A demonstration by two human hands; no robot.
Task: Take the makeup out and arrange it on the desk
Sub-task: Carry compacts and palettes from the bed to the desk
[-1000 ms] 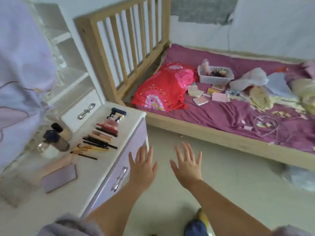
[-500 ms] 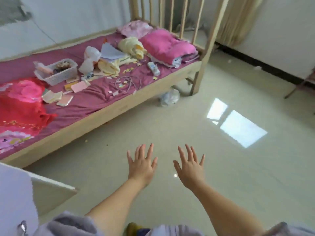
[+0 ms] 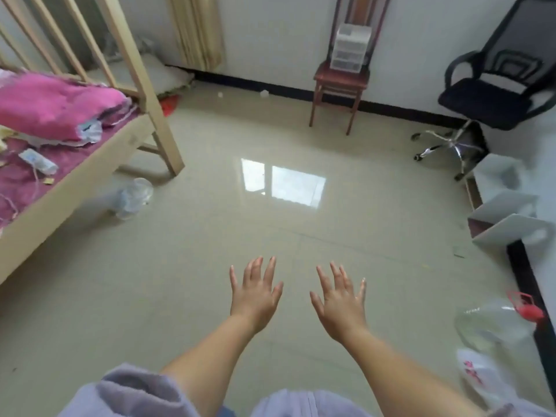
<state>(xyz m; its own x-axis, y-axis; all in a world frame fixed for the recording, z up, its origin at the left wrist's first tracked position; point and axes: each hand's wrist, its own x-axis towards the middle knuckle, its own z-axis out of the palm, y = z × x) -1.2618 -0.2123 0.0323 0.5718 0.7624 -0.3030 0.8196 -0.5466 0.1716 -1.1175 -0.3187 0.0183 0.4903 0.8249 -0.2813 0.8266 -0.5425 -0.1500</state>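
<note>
While both arms reach forward over bare floor point(image 3: 210, 236), left hand point(image 3: 255, 293) and right hand point(image 3: 340, 305) hold nothing, fingers spread; bed point(image 3: 90, 164) at left.

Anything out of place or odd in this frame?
Yes. Both hands, left hand and right hand, hover empty and spread over bare floor; no desk or makeup is in view. A clear plastic bottle lies on the floor beside the bed.

Both hands, left point(image 3: 255, 296) and right point(image 3: 340, 302), are held out empty with fingers spread above the glossy floor point(image 3: 210, 236). A wooden bed point(image 3: 90, 164) is seen left, an office chair point(image 3: 493, 94) right.
</note>
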